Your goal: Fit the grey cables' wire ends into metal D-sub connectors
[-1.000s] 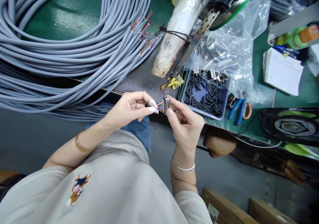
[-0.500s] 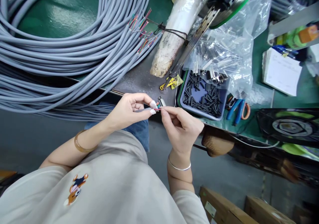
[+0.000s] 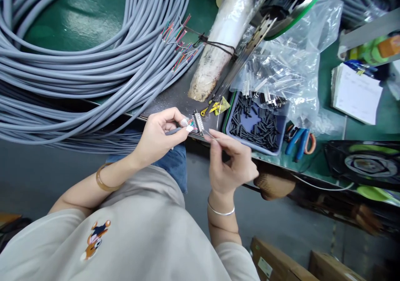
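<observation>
My left hand (image 3: 167, 129) pinches the stripped end of a grey cable (image 3: 173, 131) between thumb and fingertips. Coloured wires (image 3: 191, 124) fan out from it to a metal multi-pin connector (image 3: 198, 123), which lies at the bench edge just past the fingertips. To the right, my right hand (image 3: 231, 158) is closed in a pinch on a thin silvery wire (image 3: 211, 135), whose tip is close to the connector's near end. Whether the tip touches it I cannot tell.
Coiled grey cables (image 3: 93, 81) with stripped ends cover the left bench. A blue tray (image 3: 227, 126) of short black tubes (image 3: 265, 126) stands right of the connector, partly under a clear bag (image 3: 300, 64). Pliers (image 3: 301, 143), a fan (image 3: 368, 164) and a paper pad (image 3: 356, 91) lie further right.
My right fingertips have drawn back slightly right and down from the left ones, where a reddish wire was between them. The connector, mostly covered before, now shows fully.
</observation>
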Motion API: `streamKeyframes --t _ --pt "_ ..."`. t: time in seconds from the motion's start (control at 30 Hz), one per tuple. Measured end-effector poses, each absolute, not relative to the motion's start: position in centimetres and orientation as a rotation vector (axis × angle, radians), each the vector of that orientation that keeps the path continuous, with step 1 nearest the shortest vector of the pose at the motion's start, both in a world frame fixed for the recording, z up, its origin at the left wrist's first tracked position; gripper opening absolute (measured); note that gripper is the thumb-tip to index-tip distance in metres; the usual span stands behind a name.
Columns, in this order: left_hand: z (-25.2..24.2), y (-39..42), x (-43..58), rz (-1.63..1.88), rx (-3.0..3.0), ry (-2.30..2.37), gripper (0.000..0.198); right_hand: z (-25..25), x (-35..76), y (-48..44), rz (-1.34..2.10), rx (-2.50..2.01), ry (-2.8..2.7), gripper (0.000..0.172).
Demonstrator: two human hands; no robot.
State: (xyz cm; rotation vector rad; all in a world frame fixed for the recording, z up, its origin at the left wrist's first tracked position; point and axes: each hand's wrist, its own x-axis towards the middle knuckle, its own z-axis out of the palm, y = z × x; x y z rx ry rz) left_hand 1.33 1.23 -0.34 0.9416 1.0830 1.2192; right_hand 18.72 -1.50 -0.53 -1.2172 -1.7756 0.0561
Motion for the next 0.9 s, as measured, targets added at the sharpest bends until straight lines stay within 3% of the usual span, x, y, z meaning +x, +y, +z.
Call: streamKeyframes --t 0.7,0.9 --pt "0.7 3.0 2.8 1.460 1.129 1.167 0.014 -0.5 17.5 1.3 0.107 -1.100 -1.749 0.018" --pt "1.1 3.0 2.4 1.362 1.097 1.198 0.018 -0.2 17.5 1.1 0.053 -1.091 -1.798 0.019"
